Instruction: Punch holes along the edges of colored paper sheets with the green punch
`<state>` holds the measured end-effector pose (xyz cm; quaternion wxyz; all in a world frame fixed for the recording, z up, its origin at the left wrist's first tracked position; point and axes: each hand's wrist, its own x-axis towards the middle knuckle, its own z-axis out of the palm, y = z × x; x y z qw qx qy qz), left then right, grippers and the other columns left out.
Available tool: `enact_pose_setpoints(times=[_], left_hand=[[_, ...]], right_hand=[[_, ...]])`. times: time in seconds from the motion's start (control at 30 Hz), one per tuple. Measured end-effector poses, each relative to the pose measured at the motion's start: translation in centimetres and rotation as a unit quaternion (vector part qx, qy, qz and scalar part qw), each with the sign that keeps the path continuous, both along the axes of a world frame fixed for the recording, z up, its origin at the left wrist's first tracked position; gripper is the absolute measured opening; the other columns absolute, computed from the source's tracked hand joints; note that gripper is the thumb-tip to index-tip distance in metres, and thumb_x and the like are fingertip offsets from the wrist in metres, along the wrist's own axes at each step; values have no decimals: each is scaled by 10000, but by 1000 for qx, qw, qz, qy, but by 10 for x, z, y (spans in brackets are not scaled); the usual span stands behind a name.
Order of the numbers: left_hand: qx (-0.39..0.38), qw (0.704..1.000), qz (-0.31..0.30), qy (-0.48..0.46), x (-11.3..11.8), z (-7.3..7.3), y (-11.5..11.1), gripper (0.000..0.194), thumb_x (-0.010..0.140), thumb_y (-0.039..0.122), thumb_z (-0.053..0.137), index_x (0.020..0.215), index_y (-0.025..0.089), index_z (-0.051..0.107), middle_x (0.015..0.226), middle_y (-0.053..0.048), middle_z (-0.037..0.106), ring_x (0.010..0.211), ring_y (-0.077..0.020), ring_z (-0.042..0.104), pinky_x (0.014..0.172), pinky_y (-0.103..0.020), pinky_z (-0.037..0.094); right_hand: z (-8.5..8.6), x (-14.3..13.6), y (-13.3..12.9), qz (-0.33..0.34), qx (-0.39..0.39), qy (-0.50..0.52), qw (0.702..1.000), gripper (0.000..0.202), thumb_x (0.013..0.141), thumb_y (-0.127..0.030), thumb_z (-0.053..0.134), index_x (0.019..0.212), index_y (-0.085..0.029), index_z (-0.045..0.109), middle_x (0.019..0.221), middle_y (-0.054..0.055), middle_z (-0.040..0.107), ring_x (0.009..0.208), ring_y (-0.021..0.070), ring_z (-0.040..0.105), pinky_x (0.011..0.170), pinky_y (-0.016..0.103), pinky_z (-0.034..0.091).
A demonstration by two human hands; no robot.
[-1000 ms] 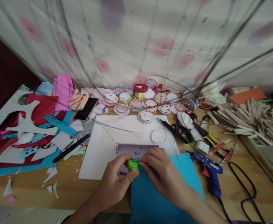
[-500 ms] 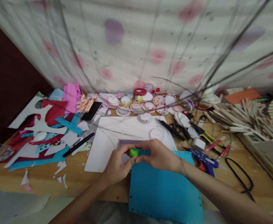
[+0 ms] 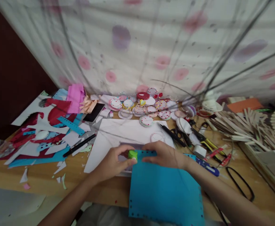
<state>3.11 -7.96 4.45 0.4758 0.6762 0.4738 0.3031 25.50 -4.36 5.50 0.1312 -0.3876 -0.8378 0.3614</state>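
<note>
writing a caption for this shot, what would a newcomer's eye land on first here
Probably the big blue sheet at the front edge of the table, with a small bright green tool in the left hand at its far edge. Next, likely the cluster of decorated paper discs beyond the white sheet's far edge, and the heap of coloured scraps on the left.

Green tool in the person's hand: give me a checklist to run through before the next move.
1. Green tool held: ok, between the left hand's thumb and fingers.
2. Blue sheet at the tool: ok, its top-left corner meets it.
3. Sheet edge seated inside the tool: cannot tell, too small to see.
4. Right hand pinching the sheet: not ok, thumb and fingers stand apart at its top edge.
5. Glue gun well away from the sheet: not ok, it lies right at the sheet's right edge.
</note>
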Motion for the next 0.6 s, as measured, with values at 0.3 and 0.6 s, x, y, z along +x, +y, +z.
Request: enact_pose_setpoints(times=[0.3,0.6], left_hand=[[-32,999,-13,21,-12,10,-2,238,851,314,603,1074,233,622,1068,-15,687,1009,-187,624,877,-254,480],[-137,984,-42,-104,-16,0,12,400,744,272,739,1102,180,588,1090,-74,664,1025,-213,622,892,-305,490]], right_hand=[[-3,19,-12,-103,48,-14,993,184,895,-268,553,816,-187,698,742,26,709,663,171,628,599,261,436],[10,50,-82,-278,209,109,931,86,864,-262,597,869,-244,681,789,-3,738,672,175,694,615,229,538]])
